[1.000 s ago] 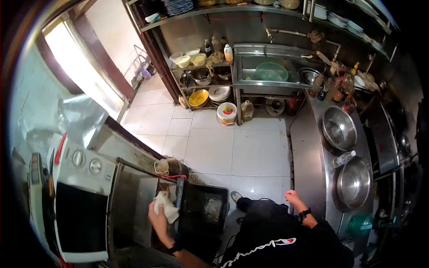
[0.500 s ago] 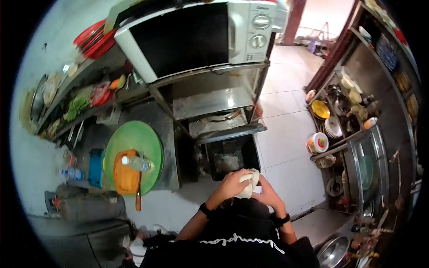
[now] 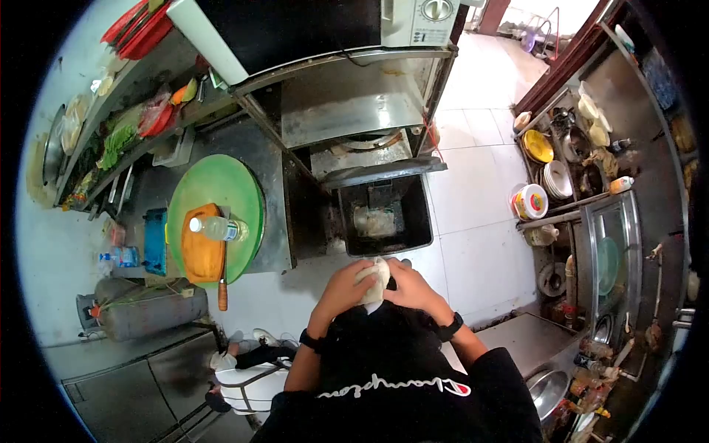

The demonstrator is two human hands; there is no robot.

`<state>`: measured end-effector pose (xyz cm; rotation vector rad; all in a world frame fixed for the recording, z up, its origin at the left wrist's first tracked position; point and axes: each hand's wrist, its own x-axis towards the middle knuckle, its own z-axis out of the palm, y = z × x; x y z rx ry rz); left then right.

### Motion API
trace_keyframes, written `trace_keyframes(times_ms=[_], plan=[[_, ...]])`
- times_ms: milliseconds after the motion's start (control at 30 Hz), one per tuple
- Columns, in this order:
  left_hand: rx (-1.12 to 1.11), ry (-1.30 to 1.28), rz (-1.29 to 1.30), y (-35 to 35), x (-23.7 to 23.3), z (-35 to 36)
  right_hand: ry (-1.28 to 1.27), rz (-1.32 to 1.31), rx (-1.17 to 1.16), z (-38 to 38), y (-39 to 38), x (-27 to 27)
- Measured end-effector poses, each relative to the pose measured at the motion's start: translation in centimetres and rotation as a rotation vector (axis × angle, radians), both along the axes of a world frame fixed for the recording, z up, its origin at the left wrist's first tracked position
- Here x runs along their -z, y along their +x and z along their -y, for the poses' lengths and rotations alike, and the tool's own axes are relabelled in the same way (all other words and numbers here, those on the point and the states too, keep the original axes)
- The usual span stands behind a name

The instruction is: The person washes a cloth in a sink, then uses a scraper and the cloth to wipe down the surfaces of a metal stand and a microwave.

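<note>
In front of my chest, a crumpled cream cloth (image 3: 377, 279) sits between my two hands. My left hand (image 3: 343, 289) is closed around its left side, fingers curled over the folds. From the other side my right hand (image 3: 415, 288) grips the cloth, its fingertips pressed against the edge. A pale corner hangs below the fingers. Just beyond the hands, a black bin (image 3: 422, 230) stands on the floor with some pale, see-through waste at its bottom.
On the left counter, a green round board (image 3: 247, 181) carries an orange-brown cutting board (image 3: 193, 255), a clear bottle (image 3: 214, 227) and a wooden-handled knife (image 3: 222, 295). A microwave (image 3: 310, 22) tops the metal rack ahead. Shelves of dishes (image 3: 555, 181) line the right. A gas cylinder (image 3: 151, 314) lies left.
My view has tilted down and shows more of the bin's inside. Both hands, still on the cloth, appear farther left and higher in the picture. The cloth's folds have shifted.
</note>
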<state>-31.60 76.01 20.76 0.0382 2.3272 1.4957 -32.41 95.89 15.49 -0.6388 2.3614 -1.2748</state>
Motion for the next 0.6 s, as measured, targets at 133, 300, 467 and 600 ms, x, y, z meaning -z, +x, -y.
trace_keyframes(times_ms=[133, 300, 467, 600], plan=[[0.050, 0.047, -0.034, 0.5, -0.4, 2.0, -0.102, -0.005, 0.088, 2.0, 0.6, -0.4], [-0.156, 0.226, -0.051, 2.7, 0.2, 6.5, -0.209, -0.096, 0.245, 7.9, 2.2, -1.0], [-0.205, 0.406, 0.023, 5.7, 3.3, 15.2, -0.206, -0.116, 0.449, 17.3, 6.4, -2.6], [-0.252, 0.441, 0.040, 7.7, 1.2, 20.6, -0.125, -0.108, 0.449, 22.8, 9.4, -4.0]])
